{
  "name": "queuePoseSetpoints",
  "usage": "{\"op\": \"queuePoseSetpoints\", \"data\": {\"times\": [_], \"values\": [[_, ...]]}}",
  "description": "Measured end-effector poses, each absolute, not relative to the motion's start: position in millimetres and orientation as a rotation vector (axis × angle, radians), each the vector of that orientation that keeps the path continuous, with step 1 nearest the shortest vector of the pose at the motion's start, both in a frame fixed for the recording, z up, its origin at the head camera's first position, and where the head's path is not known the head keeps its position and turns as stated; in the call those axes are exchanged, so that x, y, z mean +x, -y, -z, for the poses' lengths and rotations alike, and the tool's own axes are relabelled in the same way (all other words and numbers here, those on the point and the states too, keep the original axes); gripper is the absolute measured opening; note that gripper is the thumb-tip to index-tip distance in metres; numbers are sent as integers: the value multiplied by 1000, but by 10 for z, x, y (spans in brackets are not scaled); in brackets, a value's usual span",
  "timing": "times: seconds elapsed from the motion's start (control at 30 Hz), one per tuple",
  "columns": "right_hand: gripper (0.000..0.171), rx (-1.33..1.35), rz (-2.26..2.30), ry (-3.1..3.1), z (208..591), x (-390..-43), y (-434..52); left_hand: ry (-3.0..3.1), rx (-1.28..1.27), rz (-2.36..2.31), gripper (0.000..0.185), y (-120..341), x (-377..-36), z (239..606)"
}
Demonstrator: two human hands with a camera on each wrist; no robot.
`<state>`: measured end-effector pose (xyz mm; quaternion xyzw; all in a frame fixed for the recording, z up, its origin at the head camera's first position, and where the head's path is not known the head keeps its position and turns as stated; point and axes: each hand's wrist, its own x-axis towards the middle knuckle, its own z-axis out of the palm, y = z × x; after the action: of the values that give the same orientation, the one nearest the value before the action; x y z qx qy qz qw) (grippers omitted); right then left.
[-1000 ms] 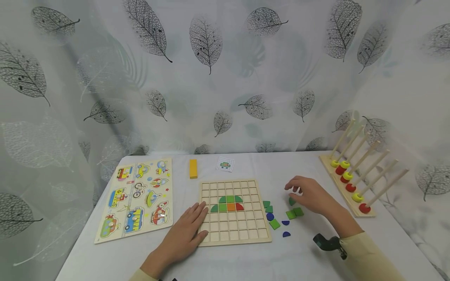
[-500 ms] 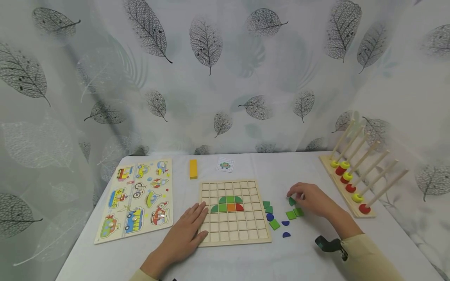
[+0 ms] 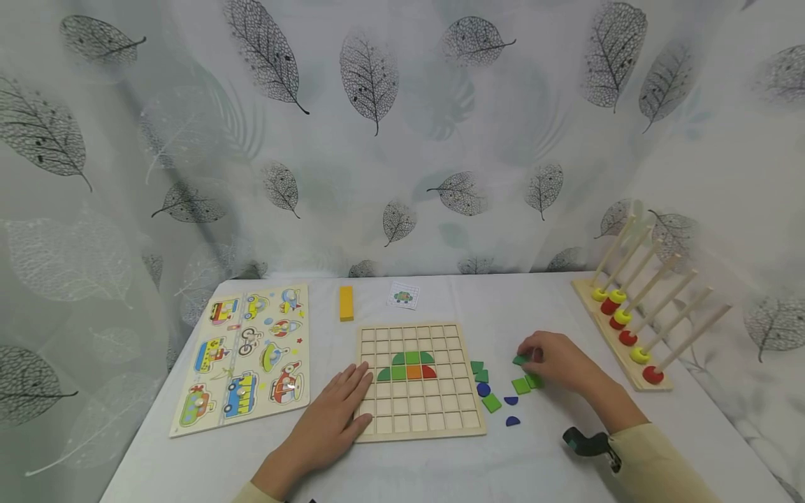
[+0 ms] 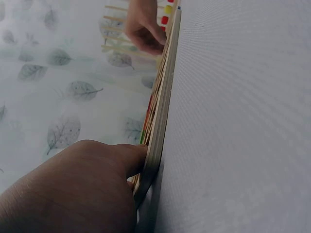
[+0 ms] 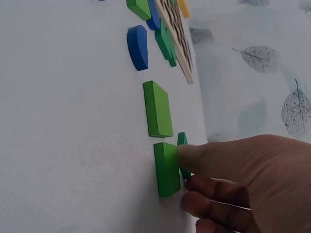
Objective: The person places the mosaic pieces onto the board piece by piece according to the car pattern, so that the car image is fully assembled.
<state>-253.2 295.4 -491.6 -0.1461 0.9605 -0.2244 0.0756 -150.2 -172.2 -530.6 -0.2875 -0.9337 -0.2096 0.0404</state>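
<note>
Right hand (image 3: 556, 363) has dropped onto the green piece (image 3: 519, 360), fingers (image 5: 214, 158) now pinching it on the bench (image 3: 547, 461) right of the board (image 3: 418, 429), where the left hand (image 3: 330, 419) rests flat.

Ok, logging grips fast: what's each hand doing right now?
Left hand: open, fingers flat on the grid board.
Right hand: pinching a small green piece by the loose tiles.
</note>
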Motion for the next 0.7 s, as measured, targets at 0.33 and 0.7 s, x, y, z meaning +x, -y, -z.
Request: {"op": "queuePoseSetpoints", "data": {"times": [0.33, 0.7], "values": [[27, -413, 611, -2912, 4898, -2488, -2889, 2857, -886, 633, 68, 1727, -1497, 5301], [23, -459, 604, -2914, 4940, -2493, -2864, 2847, -882, 643, 68, 1729, -1498, 5316]]}}
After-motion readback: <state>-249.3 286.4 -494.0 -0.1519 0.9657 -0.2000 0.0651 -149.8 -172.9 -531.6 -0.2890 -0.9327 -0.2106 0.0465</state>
